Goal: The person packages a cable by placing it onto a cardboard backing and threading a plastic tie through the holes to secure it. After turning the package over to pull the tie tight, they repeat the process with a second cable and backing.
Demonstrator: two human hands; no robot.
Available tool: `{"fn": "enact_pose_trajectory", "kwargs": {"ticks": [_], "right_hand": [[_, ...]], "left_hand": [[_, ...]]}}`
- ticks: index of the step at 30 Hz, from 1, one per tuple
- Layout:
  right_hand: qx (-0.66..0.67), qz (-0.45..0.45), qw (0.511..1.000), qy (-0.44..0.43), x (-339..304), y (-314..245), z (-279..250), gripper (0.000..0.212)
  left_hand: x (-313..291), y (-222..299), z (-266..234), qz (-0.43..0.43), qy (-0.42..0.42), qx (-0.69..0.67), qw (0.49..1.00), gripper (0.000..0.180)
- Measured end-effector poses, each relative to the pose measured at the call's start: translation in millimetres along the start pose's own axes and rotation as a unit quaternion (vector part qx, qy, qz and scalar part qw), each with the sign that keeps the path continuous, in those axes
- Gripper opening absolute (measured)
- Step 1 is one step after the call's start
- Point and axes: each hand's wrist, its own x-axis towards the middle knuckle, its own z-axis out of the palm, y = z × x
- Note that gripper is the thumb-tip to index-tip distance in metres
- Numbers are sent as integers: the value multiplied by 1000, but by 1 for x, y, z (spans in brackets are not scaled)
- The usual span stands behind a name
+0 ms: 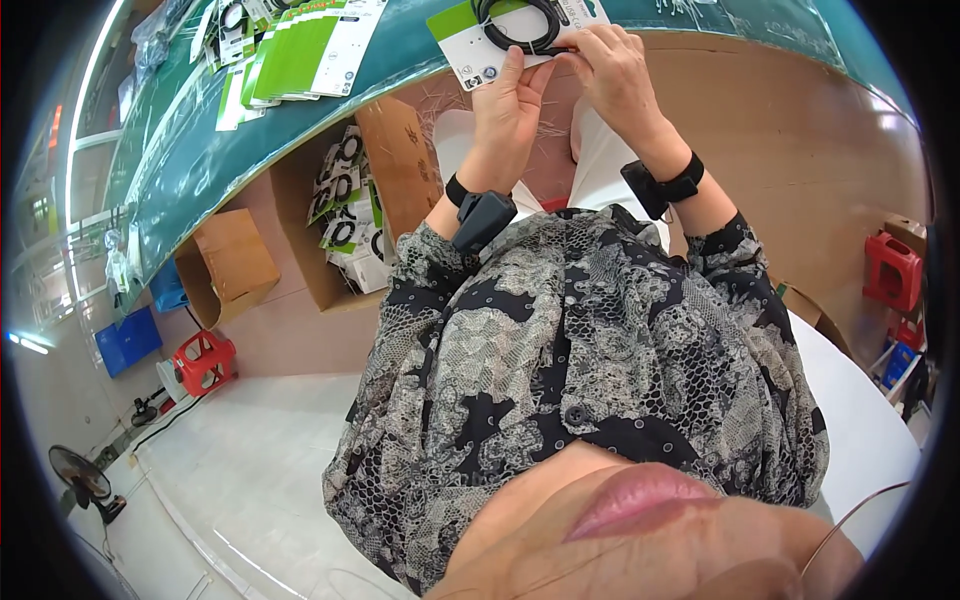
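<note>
At the green bench's (300, 130) near edge, both hands, left (508, 100) and right (612, 62), pinch a coiled black cable (520, 25) onto its backing card (468, 45), fastening apparently unfinished; finished cards (310, 45) lie stacked leftward.

A black-and-grey lace-patterned blouse (590, 370) with rolled sleeves is worn; a black wristband device is strapped at each wrist, toward 12 o'clock.

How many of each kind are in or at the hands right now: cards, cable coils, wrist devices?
White and green backing card: 1, gripped by the left hand
Black cable coil: 1, on that card, with the right hand at its edge
Black wrist devices: 2, left wrist device, right wrist device
Total: 4
</note>
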Motion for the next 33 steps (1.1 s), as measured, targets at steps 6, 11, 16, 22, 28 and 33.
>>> {"fn": "enact_pose_trajectory", "kwargs": {"ticks": [6, 11, 16, 22, 28, 33], "right_hand": [[37, -115, 991, -62, 11, 15, -16, 18], [110, -191, 969, -111, 17, 29, -22, 19], [35, -54, 990, 122, -1, 16, -21, 14], [570, 470, 673, 30, -37, -20, 13, 29], [718, 388, 576, -39, -40, 58, 12, 36], [633, 446, 625, -102, -26, 38, -14, 34]], "left_hand": [[-11, 10, 1, -35, 10, 18, 999, 25], [-13, 11, -7, -64, 4, 63, 996, 26], [-4, 7, 0, 37, 0, 40, 999, 27], [-12, -18, -3, 22, -39, 35, 998, 33], [-30, 22, -7, -188, -82, 28, 978, 36], [-4, 59, -30, -92, -230, 286, 926, 38]]}}
